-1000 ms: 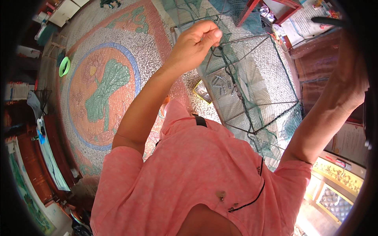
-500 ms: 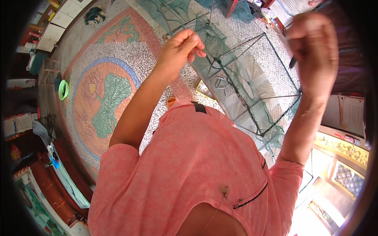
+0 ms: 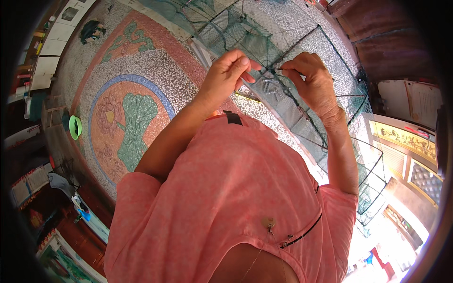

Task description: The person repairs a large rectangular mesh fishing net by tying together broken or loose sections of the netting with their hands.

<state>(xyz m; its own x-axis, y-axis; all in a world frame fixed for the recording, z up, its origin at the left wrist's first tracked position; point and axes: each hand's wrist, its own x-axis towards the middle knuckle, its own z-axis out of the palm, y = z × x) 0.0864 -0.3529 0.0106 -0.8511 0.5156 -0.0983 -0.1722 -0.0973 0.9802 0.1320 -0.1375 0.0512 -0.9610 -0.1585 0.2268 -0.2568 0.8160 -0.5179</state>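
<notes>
A folding net trap [image 3: 325,61] of green mesh on dark rectangular frames stretches in front of me, from far left to near right. My left hand [image 3: 231,75] is raised at a joint of its dark frame, thumb pressed against the curled index finger. What it pinches, if anything, is too small to make out. Just right of that joint is my right hand [image 3: 311,80], thumb and fingertips pinched together. A short thin tip shows at those fingertips, its kind unclear. Both hands hang over the mesh, a small gap apart.
Under the net is a tray [image 3: 271,89] with small metallic pieces and a yellow edge [image 3: 247,97]. A green basin [image 3: 75,127] stands at left beside a floor with a lotus pattern [image 3: 137,125]. Dark wooden furniture [image 3: 384,35] lines the far right.
My right hand has come down and left from its raised place at upper right to the frame joint. My left hand has shifted slightly right and down. The view has turned a little.
</notes>
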